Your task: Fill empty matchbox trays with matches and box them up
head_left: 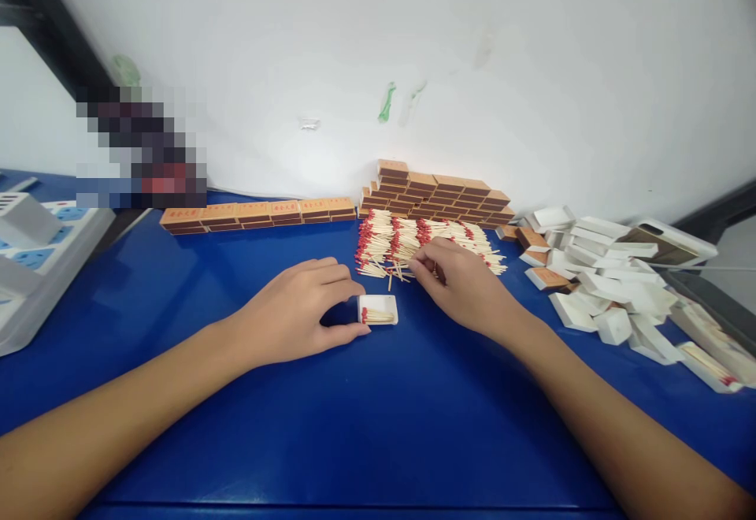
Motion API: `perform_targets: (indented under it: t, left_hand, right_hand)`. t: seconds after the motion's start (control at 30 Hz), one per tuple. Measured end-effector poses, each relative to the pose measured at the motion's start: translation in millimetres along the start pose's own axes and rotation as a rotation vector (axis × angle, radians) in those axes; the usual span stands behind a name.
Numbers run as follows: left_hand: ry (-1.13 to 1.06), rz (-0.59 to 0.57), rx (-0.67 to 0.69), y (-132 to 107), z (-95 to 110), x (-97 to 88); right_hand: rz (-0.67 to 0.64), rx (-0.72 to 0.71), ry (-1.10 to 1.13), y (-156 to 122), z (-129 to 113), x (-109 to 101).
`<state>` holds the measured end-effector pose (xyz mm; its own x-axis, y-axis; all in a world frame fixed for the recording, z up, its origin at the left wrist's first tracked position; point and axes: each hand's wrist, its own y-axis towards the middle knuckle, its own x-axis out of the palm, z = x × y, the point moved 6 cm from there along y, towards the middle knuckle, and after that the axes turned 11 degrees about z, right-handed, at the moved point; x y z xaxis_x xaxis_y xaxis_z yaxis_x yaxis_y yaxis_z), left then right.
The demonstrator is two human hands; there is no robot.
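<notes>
A small white matchbox tray [379,310] lies on the blue table [354,425] with a few red-tipped matches in it. My left hand [295,311] grips the tray's left end between thumb and fingers. My right hand [461,284] rests just right of it, fingertips pinched at the near edge of a big pile of loose matches [413,240]. What the fingertips pinch is too small to make out.
A row of orange matchboxes [260,214] lines the wall, with a stacked heap [437,193] behind the pile. Several empty white trays and sleeves [602,280] lie at the right. A white power strip [35,260] sits at the left edge.
</notes>
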<state>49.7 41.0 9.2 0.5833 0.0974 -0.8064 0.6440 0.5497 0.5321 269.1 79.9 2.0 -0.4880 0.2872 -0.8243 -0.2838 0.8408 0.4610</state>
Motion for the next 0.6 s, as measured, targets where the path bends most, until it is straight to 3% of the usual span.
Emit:
perform_targets:
  t: [0.6]
  left_hand:
    - [-0.011,-0.005,0.002,0.3,1.3,0.9]
  right_hand:
    - [0.089,0.151,-0.014,6.9,-11.6,11.1]
